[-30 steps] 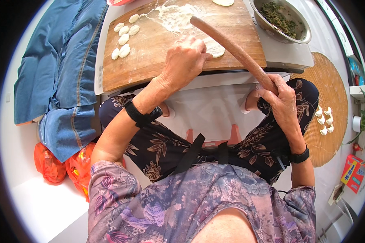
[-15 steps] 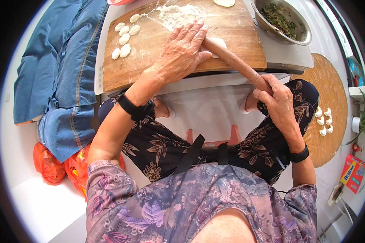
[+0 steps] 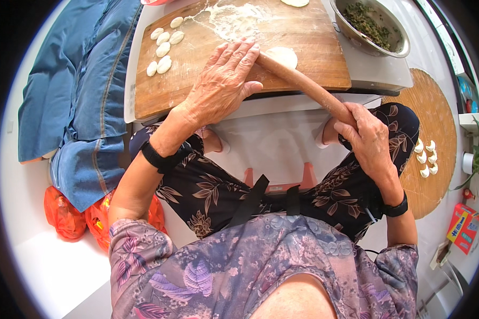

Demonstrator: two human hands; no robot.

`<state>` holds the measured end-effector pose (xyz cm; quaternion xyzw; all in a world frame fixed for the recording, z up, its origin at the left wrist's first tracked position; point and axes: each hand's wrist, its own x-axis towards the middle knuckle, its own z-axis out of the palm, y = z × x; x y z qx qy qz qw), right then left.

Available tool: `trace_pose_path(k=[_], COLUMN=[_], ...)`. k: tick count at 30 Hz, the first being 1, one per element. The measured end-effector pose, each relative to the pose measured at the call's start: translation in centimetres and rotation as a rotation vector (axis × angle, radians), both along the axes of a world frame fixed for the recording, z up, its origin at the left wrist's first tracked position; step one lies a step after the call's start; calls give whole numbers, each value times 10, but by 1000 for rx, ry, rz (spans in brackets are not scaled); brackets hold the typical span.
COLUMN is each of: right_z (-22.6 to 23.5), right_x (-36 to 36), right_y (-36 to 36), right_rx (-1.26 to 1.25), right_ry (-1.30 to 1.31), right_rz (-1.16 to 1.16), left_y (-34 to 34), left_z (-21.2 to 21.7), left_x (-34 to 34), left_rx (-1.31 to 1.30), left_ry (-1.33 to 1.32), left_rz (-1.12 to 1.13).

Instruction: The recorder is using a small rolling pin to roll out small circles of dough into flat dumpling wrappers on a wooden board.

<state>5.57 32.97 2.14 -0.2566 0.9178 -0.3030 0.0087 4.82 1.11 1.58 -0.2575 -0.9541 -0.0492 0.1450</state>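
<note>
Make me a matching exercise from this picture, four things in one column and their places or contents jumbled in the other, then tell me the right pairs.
Things:
1. Rolling pin
2. Metal bowl
3. Crescent-shaped dumplings
4. Small dough pieces

Places or contents:
A. Contains chopped green filling
B. On the left part of the rectangular wooden board
C. Gripped at one end by the right hand
D. On the round tan surface

Pairs: 1-C, 2-A, 3-D, 4-B.
</note>
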Motion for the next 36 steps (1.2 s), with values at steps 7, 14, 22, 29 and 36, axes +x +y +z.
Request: trace_pose_path(k=[7, 14, 22, 29, 36], right_z=[6, -2, 2, -2, 2], right_x=[-30, -13, -23, -27, -27], right_y=[4, 6, -9, 1, 5], right_rx=[95, 61, 87, -126, -367], right_ry=[112, 67, 124, -118, -249], right_rz=[-65, 15, 26, -61, -153], left_y=[7, 3, 7, 7, 9], left_z=[-6, -2, -6, -6, -8], left_x=[-28, -1, -23, -8, -23], left_rx=[-31, -50, -20, 148, 151], left_ry=[77, 72, 51, 167, 139], left_rz=[34, 9, 48, 65, -2])
